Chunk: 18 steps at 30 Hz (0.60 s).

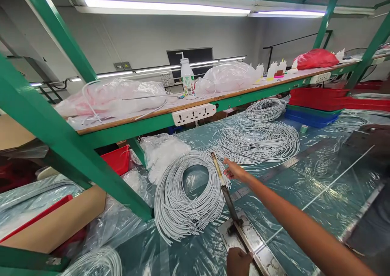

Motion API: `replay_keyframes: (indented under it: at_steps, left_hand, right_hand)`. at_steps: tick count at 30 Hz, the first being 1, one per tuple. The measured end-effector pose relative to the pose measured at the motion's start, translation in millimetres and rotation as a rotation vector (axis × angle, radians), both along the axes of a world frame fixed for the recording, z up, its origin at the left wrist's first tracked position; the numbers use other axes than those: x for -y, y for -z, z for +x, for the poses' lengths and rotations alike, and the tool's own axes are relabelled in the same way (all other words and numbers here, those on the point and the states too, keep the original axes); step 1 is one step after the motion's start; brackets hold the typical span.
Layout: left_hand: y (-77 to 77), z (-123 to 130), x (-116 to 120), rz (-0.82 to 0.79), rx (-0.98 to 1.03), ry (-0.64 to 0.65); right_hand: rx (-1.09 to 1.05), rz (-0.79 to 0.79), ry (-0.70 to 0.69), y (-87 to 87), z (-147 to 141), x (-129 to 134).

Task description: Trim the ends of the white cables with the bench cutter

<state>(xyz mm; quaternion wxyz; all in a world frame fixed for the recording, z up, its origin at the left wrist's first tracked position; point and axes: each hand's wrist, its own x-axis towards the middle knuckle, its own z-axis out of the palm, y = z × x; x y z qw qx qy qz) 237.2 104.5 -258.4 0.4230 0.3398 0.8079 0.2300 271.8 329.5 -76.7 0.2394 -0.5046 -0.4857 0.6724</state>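
My right hand (233, 171) reaches forward and grips the upper part of the long raised lever (224, 186) of a metal cutter. The cutter's base plate (258, 247) lies at the near table edge. My left hand (239, 261) rests curled on the near end of that base, by the blade hinge; what its fingers hold is hidden. A single white wire (319, 192) runs taut from the cutter base toward the far right. A big coil of white wires (183, 199) lies just left of the lever, touching it.
More wire coils (258, 142) (265, 109) lie farther back on the plastic-covered table (304, 174). Red and blue trays (317, 105) stand at the back right. A green frame post (76, 154) and a shelf with a socket strip (195, 114), a bottle (187, 79) and bags cross overhead.
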Motion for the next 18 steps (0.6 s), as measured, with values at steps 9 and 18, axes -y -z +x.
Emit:
replay_keyframes:
  at_steps: [9, 18]
  left_hand:
    - [-25.3, 6.8, -2.8, -0.091, -0.059, 0.037]
    - [-37.5, 11.5, -0.6, -0.095, -0.101, 0.033]
  right_hand:
    - [-0.128, -0.194, -0.035, 0.3, -18.7, 8.6]
    - [-0.066, -0.250, -0.244, -30.6, 107.0, 116.9]
